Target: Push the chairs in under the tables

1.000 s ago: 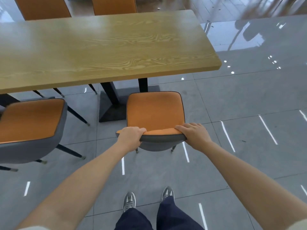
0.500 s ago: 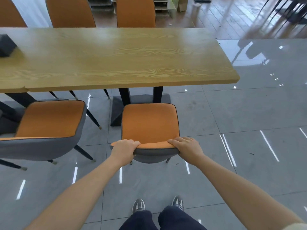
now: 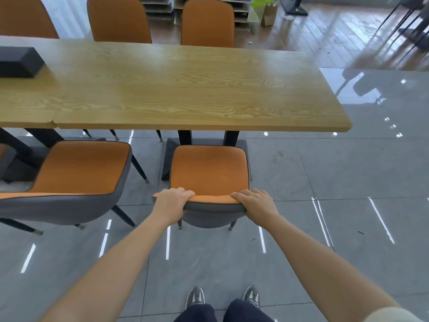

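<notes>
An orange chair with a grey shell (image 3: 209,170) stands in front of me, facing the long wooden table (image 3: 176,89). Its seat lies just short of the table's near edge, in line with the black table base (image 3: 242,145). My left hand (image 3: 173,203) grips the left end of the backrest top, fingers curled over the orange rim. My right hand (image 3: 255,204) holds the right end of the same rim, fingers over the top. A second orange chair (image 3: 76,173) stands to the left, pulled out from the table and turned at an angle.
Three orange chairs (image 3: 207,24) stand along the table's far side. A black box (image 3: 18,62) lies on the table at the left. Glossy grey floor tiles (image 3: 336,182) stretch to the right. My two shoes (image 3: 196,297) are behind the chair.
The view has lifted, showing more of the table top and the far chairs. Both hands keep their grip on the backrest, and the seat sits about as near the table edge.
</notes>
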`<state>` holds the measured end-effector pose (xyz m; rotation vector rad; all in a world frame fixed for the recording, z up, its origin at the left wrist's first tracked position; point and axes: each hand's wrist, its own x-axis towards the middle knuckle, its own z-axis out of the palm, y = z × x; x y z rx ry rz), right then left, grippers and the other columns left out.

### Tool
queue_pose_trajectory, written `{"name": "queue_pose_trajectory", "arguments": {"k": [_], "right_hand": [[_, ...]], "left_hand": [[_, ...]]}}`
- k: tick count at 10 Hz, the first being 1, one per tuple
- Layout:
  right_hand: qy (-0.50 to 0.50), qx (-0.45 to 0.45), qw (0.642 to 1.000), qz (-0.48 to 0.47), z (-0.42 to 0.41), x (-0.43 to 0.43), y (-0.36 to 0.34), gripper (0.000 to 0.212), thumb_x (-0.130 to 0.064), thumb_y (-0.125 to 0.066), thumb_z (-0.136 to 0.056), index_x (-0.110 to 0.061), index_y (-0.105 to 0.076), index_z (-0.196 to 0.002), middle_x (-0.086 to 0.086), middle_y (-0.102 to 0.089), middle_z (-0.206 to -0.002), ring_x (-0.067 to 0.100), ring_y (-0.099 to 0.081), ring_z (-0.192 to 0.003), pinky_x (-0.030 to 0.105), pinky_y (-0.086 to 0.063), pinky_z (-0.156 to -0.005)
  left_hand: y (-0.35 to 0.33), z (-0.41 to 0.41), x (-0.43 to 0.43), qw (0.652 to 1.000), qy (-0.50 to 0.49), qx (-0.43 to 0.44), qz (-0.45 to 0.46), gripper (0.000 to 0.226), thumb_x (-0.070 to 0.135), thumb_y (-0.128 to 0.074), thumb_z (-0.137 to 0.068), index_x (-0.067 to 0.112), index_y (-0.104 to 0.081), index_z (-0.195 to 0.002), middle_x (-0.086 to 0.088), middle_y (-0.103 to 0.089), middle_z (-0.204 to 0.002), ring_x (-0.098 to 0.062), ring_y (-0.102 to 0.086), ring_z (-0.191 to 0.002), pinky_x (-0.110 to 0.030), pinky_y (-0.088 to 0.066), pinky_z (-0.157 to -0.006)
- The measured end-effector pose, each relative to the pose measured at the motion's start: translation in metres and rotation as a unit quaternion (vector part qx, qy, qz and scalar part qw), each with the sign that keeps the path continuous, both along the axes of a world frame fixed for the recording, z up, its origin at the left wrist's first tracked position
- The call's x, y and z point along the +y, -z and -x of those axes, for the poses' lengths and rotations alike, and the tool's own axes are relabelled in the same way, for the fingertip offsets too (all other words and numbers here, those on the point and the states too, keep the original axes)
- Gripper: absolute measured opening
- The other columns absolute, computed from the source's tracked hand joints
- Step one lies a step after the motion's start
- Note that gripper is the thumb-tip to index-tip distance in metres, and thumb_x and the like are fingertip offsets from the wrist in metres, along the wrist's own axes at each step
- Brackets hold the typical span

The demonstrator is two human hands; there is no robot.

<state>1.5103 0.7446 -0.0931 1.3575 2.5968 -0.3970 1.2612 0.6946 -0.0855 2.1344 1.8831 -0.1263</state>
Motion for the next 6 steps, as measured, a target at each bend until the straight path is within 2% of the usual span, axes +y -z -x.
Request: {"name": "queue_pose_trajectory", "arguments": {"k": [2, 3, 4, 5, 6], "right_hand": [[0.014, -0.021, 1.0, -0.004, -0.005, 0.004, -0.006, 0.046, -0.011, -0.047, -0.093, -0.031, -0.037, -0.134, -0.002, -0.051, -0.134, 0.027, -0.047, -0.118, 0.038, -0.036, -0.098], [0.035, -0.041, 0.998, -0.014, -0.001, -0.001, -0.011, 0.045, -0.011, -0.047, -0.093, -0.029, -0.038, -0.133, 0.0, -0.05, -0.134, 0.027, -0.044, -0.121, 0.038, -0.033, -0.101], [0.078, -0.063, 0.995, -0.029, 0.005, -0.008, -0.012, 0.048, -0.008, -0.052, -0.088, -0.026, -0.037, -0.13, 0.004, -0.048, -0.133, 0.028, -0.04, -0.124, 0.038, -0.031, -0.104], [0.125, -0.06, 0.99, 0.027, 0.018, -0.013, -0.023, 0.065, -0.002, -0.051, -0.085, -0.02, -0.021, -0.14, 0.009, -0.032, -0.146, 0.031, -0.023, -0.137, 0.043, -0.023, -0.113], [0.122, -0.018, 0.987, 0.1, 0.041, -0.019, -0.039, 0.078, -0.004, -0.044, -0.089, -0.023, 0.003, -0.148, 0.005, 0.0, -0.16, 0.028, 0.003, -0.147, 0.046, -0.007, -0.119]], "left_hand": [[0.004, -0.008, 0.005, 1.0, 0.009, -0.011, -0.013, 0.045, 0.012, -0.055, -0.085, 0.023, -0.049, -0.128, 0.001, -0.057, -0.127, -0.02, -0.054, -0.114, -0.033, -0.042, -0.097], [0.003, -0.008, 0.002, 1.0, -0.001, 0.011, -0.02, 0.054, 0.019, -0.059, -0.086, 0.019, -0.04, -0.136, -0.004, -0.052, -0.134, -0.022, -0.047, -0.124, -0.034, -0.037, -0.105], [0.0, -0.007, -0.006, 0.999, -0.017, 0.03, -0.008, 0.071, 0.035, -0.059, -0.087, 0.019, -0.022, -0.145, -0.009, -0.029, -0.152, -0.026, -0.026, -0.141, -0.041, -0.023, -0.116], [-0.011, 0.001, -0.016, 0.999, -0.019, 0.029, 0.003, 0.077, 0.051, -0.047, -0.09, 0.021, -0.007, -0.148, -0.006, -0.006, -0.159, -0.025, -0.005, -0.147, -0.045, -0.008, -0.119], [-0.027, 0.017, -0.023, 0.999, -0.036, 0.026, -0.026, 0.071, 0.054, -0.032, -0.094, 0.022, 0.001, -0.149, -0.003, 0.003, -0.16, -0.021, 0.003, -0.147, -0.043, -0.001, -0.119]]}}
